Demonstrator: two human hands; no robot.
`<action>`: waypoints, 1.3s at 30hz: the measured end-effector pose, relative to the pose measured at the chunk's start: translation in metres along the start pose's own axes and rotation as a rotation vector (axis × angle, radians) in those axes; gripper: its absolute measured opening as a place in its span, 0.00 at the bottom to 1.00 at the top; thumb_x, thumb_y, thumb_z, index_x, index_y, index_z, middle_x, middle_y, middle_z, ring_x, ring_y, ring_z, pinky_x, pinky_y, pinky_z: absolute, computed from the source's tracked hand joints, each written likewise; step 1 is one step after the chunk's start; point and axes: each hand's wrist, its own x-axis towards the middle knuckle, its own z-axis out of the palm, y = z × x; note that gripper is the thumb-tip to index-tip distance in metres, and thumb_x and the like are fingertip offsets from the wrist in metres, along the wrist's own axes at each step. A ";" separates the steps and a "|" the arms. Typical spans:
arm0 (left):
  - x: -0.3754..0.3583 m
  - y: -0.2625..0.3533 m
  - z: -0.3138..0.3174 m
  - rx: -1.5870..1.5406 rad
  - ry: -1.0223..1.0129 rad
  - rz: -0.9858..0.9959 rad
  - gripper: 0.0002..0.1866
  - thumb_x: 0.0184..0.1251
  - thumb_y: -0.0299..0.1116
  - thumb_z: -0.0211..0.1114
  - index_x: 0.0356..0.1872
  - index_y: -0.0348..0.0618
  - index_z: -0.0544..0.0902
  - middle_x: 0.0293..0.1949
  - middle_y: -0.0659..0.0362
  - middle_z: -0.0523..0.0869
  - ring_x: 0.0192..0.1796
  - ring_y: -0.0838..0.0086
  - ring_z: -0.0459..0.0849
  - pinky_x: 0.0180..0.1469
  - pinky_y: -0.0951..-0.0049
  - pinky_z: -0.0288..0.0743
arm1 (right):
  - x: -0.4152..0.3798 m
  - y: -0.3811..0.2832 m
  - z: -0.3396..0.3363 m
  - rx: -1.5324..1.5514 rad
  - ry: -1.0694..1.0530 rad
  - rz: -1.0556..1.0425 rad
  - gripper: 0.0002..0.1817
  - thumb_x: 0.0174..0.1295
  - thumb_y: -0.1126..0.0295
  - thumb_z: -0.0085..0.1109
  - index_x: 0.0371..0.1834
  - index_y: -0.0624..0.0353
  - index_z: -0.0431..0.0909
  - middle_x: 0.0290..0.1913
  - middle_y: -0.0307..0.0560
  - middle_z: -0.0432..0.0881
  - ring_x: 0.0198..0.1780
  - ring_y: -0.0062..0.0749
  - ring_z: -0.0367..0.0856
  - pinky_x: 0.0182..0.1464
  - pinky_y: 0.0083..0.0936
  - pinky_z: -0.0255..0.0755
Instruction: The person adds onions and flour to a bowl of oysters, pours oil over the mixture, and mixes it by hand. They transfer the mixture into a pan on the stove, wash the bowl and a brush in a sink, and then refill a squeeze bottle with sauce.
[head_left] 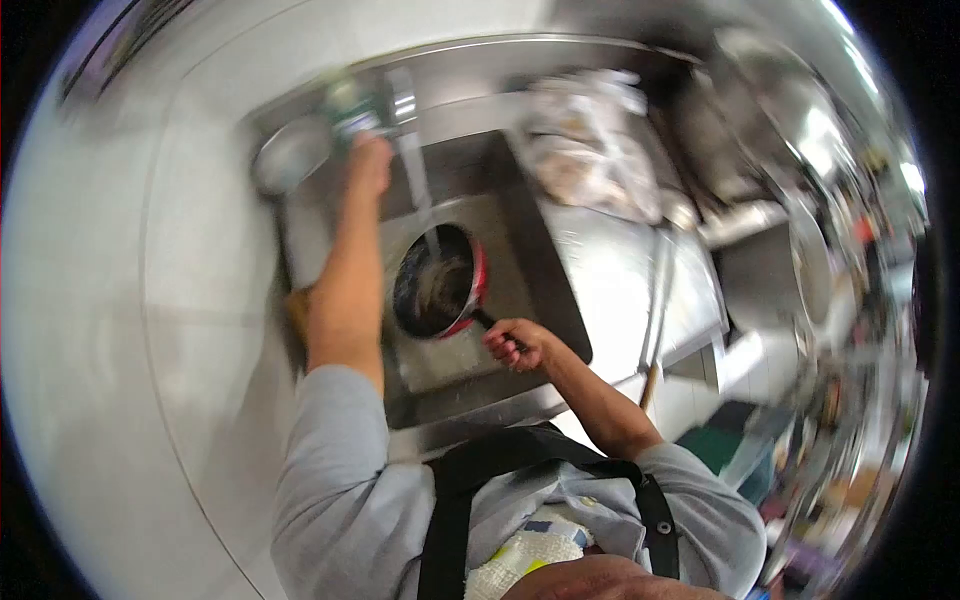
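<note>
My right hand [518, 345] is wrapped round the black handle of a frying pan [437, 285], red outside and dark inside. The pan is held tilted over the sink basin [545, 250]. From the tap [403, 105] a stream of water [417, 185] runs down into it. At the far left corner of the sink, my left hand [370, 165] is closed at the near end of a green bottle [352, 108]; both are blurred. Beside the bottle stands a round metal bowl [290, 155].
Clear plastic bags with pale contents [590, 145] lie on the steel drainboard [610, 265] to the right. Beyond them are a large metal pot [770, 110] and another pot [775, 270] farther forward. A white tiled wall [90, 300] borders the sink on the left.
</note>
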 end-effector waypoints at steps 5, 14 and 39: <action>-0.039 0.052 -0.017 -1.223 -0.074 -0.058 0.19 0.65 0.28 0.59 0.57 0.36 0.75 0.54 0.53 0.80 0.56 0.70 0.77 0.59 0.69 0.68 | -0.062 0.038 0.061 -0.650 0.686 -0.194 0.06 0.52 0.70 0.58 0.24 0.60 0.73 0.17 0.40 0.74 0.17 0.29 0.75 0.17 0.29 0.65; -0.289 0.050 -0.075 -1.154 -0.679 -0.235 0.12 0.65 0.32 0.60 0.44 0.35 0.77 0.33 0.53 0.83 0.30 0.65 0.82 0.33 0.66 0.78 | -0.109 0.084 0.070 -1.364 1.103 -1.155 0.15 0.49 0.70 0.58 0.40 0.65 0.73 0.20 0.49 0.78 0.18 0.37 0.79 0.21 0.36 0.72; -0.279 0.338 0.369 -0.197 -0.340 -0.210 0.16 0.52 0.30 0.65 0.39 0.30 0.74 0.31 0.46 0.80 0.30 0.56 0.80 0.33 0.64 0.76 | -0.542 0.504 -0.138 0.427 -0.057 -1.376 0.10 0.58 0.75 0.54 0.42 0.61 0.67 0.17 0.36 0.63 0.10 0.20 0.64 0.08 0.21 0.60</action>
